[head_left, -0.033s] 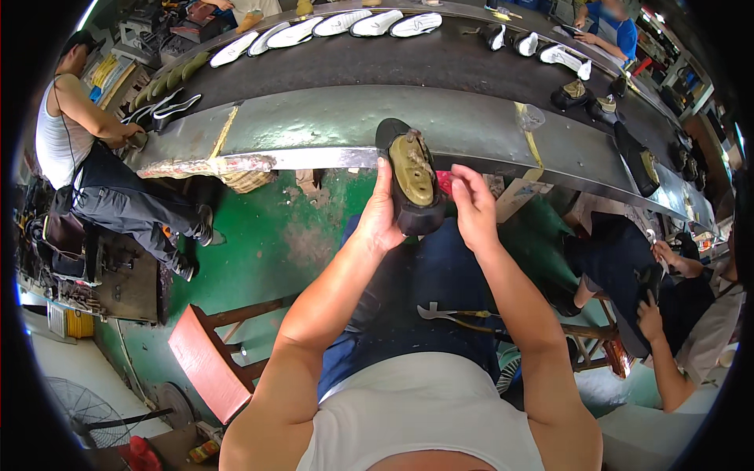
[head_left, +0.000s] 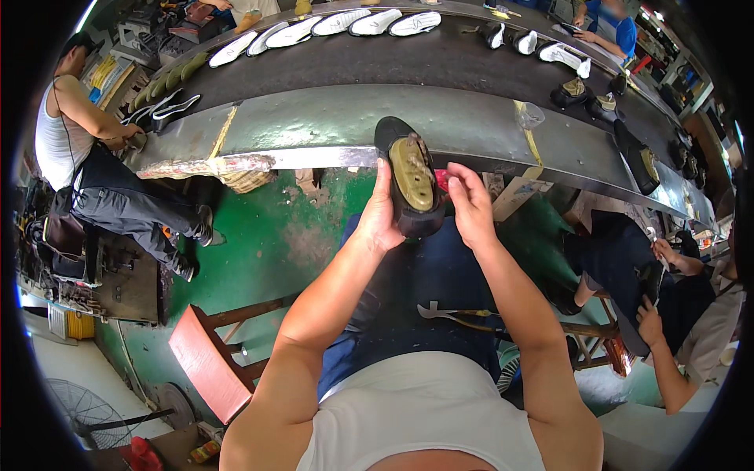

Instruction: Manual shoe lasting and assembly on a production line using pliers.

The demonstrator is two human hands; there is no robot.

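A black shoe upper stretched over an olive-green last is held upright in front of me, close to the bench edge. My left hand grips it from the left, thumb along its side and the other fingers hidden behind. Just right of the shoe is my right hand, its fingers loosely curved and parted from the thumb. A small red-pink patch shows between that hand and the shoe; what it belongs to I cannot make out. Lasting pincers lie across my dark-clad lap.
Ahead runs a metal-edged bench with a dark belt behind, carrying white-lined shoe uppers and shoes on lasts. One person stands left; another person's hand works at right. A reddish stool stands left of me.
The shoe has tilted very slightly, and my right hand has shifted a little left toward it. My left hand keeps its grip.
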